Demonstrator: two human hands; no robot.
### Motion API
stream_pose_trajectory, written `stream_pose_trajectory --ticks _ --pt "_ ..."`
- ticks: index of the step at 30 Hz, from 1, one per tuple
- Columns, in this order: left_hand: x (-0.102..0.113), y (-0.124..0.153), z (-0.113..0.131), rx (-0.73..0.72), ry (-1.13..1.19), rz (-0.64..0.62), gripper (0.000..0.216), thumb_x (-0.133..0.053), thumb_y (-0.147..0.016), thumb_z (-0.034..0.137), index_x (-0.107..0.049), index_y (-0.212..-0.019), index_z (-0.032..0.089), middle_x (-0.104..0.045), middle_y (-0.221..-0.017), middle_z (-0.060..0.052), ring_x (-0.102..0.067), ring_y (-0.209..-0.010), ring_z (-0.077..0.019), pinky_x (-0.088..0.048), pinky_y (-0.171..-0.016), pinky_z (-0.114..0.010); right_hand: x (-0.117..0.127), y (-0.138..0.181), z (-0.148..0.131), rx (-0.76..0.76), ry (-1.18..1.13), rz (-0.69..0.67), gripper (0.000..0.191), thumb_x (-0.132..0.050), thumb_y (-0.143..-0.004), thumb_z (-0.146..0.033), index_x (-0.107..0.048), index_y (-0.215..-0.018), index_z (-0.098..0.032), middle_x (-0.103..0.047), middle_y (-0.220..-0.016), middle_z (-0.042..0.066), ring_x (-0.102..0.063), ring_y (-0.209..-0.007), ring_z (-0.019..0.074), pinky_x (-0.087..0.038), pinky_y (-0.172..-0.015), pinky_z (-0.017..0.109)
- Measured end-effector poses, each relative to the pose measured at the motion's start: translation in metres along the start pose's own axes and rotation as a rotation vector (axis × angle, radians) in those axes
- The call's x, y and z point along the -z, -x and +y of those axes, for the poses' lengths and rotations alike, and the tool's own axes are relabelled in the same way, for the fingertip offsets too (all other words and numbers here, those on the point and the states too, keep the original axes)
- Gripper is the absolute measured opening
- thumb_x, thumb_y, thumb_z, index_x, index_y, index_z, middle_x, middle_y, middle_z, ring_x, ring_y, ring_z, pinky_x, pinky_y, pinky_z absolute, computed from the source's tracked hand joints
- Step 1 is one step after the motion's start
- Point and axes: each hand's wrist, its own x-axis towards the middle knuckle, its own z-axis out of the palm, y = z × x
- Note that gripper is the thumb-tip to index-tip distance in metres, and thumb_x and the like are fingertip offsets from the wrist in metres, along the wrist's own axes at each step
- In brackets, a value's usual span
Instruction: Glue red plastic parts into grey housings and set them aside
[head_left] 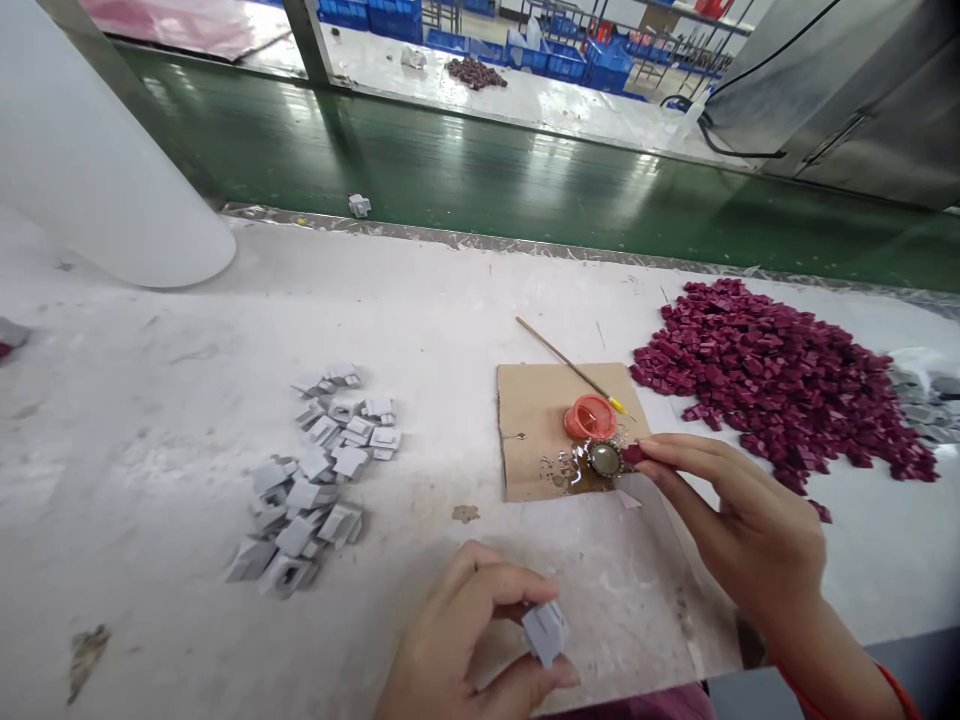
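Your left hand [465, 640] pinches one grey housing [545, 632]; your right hand [742, 530] dips a maroon piece [632, 454] at the glue cap [604, 458]; both piles remain large.

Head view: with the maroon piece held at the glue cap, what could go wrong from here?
1. The right hand pinches a small maroon piece at the metal cap; its fingertips may pick up glue.
2. Wet smears already spread over the cardboard, so the piece could take on too much.
3. The left hand holds the grey housing at the table edge; it might drop.
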Motion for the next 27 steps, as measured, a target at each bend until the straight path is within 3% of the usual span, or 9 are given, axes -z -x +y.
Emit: stream_pose_trajectory --ticks 4,7,9,12,17,27 --pt "-0.001 -0.001 -0.003 -0.094 0.02 0.003 0.025 -0.076 -0.076 0.02 -0.065 -0.096 0.032 -0.066 -0.09 0.005 -0.067 -0.08 -0.0097 -0.055 -0.07 -0.014 0.001 0.006 -0.002 -0.1 -0.052 0.051 0.027 -0.065 -0.086 -0.008 -0.064 -0.109 -0.022 -0.068 -0.103 0.0 -0.064 -0.095 0.0117 -0.05 -0.091 0.022" --pt "-0.005 0.002 -0.003 -0.052 0.022 -0.002 0.027 -0.063 -0.083 0.01 -0.059 -0.097 0.033 -0.07 -0.096 0.008 -0.069 -0.09 -0.0079 -0.055 -0.078 -0.013 0.001 0.011 -0.003 -0.16 -0.105 0.052 0.031 -0.065 -0.086 -0.008 -0.064 -0.113 -0.024 -0.068 -0.106 -0.001 -0.063 -0.097 0.0115 -0.05 -0.091 0.022" --pt "-0.005 0.004 -0.005 -0.049 -0.096 0.033 0.028 -0.063 -0.081 0.007 -0.057 -0.096 0.031 -0.072 -0.098 0.008 -0.069 -0.091 -0.007 -0.053 -0.083 -0.013 0.0 0.014 -0.006 -0.205 -0.168 0.042 0.033 -0.065 -0.086 -0.008 -0.064 -0.114 -0.025 -0.068 -0.106 -0.001 -0.064 -0.097 0.0115 -0.051 -0.09 0.022" --pt "-0.002 0.004 -0.008 -0.189 -0.318 0.062 0.024 -0.068 -0.081 0.012 -0.056 -0.096 0.027 -0.072 -0.098 0.005 -0.069 -0.091 -0.0084 -0.052 -0.086 -0.014 -0.001 0.019 -0.014 -0.264 -0.259 0.05 0.031 -0.065 -0.085 -0.007 -0.065 -0.111 -0.025 -0.068 -0.104 -0.001 -0.064 -0.095 0.0114 -0.053 -0.087 0.022" --pt "0.004 -0.008 -0.011 -0.412 -0.503 -0.066 0.023 -0.072 -0.082 0.015 -0.059 -0.101 0.02 -0.069 -0.092 0.001 -0.064 -0.089 -0.0109 -0.05 -0.084 -0.015 -0.001 0.027 -0.034 -0.37 -0.389 0.069 0.034 -0.061 -0.086 -0.005 -0.064 -0.113 -0.026 -0.068 -0.102 -0.002 -0.065 -0.084 0.008 -0.057 -0.076 0.016" --pt "0.01 -0.009 -0.008 -0.337 -0.669 -0.096 0.029 -0.071 -0.084 0.026 -0.062 -0.112 0.023 -0.071 -0.095 0.002 -0.052 -0.096 -0.0185 -0.048 -0.087 -0.028 -0.004 0.051 -0.059 -0.192 -0.444 -0.198 0.028 -0.056 -0.09 -0.007 -0.058 -0.116 -0.019 -0.065 -0.107 0.004 -0.063 -0.1 0.0114 -0.055 -0.087 0.017"
